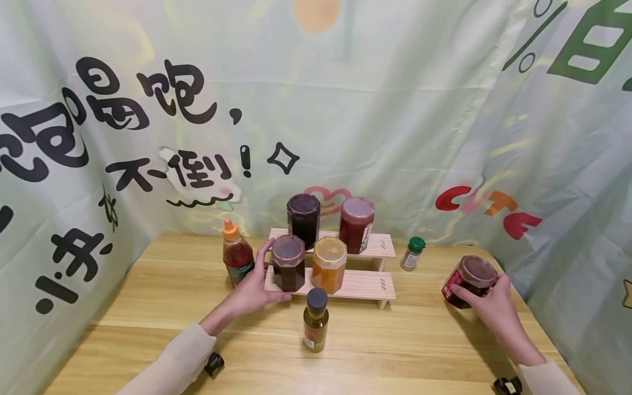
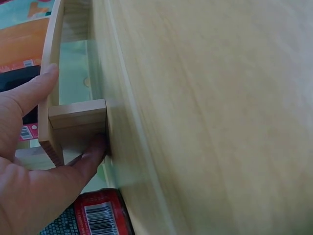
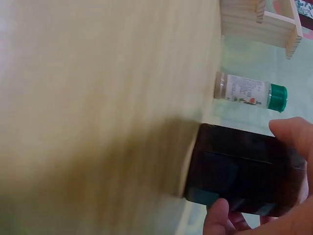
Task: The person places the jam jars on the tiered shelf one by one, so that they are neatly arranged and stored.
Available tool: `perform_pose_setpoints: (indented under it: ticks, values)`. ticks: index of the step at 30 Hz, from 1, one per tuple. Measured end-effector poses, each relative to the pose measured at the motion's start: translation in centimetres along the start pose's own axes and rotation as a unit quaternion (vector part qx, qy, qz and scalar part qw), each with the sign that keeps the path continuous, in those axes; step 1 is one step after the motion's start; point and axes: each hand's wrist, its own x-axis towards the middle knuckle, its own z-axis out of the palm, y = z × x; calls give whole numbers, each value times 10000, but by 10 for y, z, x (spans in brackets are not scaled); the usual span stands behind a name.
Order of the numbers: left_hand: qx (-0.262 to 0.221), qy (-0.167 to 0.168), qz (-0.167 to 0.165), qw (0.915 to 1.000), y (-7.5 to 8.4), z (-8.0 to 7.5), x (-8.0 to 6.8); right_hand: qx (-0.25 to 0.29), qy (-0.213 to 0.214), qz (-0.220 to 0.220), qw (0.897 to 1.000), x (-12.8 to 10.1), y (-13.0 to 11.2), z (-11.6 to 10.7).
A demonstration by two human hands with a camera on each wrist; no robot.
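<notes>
My left hand (image 1: pixel 250 295) grips the left end of the lower step of a two-step wooden rack (image 1: pixel 365 283). In the left wrist view, one digit lies on the front edge and another against the leg (image 2: pixel 80 120). On that step stand a dark jam jar (image 1: pixel 289 270) and an orange jam jar (image 1: pixel 329 269). Behind, the upper step holds a near-black jar (image 1: pixel 303 219) and a red jar (image 1: pixel 356 227). At the table's right side my right hand (image 1: pixel 498 315) holds another dark jam jar (image 1: pixel 474 274), slightly tilted; its base is close to the tabletop in the right wrist view.
A sauce bottle with an orange cap (image 1: pixel 238 252) stands just left of the rack. In front is a dark-capped oil bottle (image 1: pixel 316 323). A green-capped spice shaker (image 1: pixel 412 254) stands between the rack and the right hand. A printed curtain (image 1: pixel 395 120) hangs behind the wooden table (image 1: pixel 385 351).
</notes>
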Motion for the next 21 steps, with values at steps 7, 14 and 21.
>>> perform_pose_setpoints:
  ticks: [7,14,21]
  values:
    - [-5,16,-172,9999,-4,1,1,-129,89,598,9981,-3,0,2]
    - [7,40,-175,9998,-7,1,1,-434,79,573,9974,-2,-5,-3]
    - [47,8,-188,9998,-7,1,1,-728,126,264,9969,-8,-5,0]
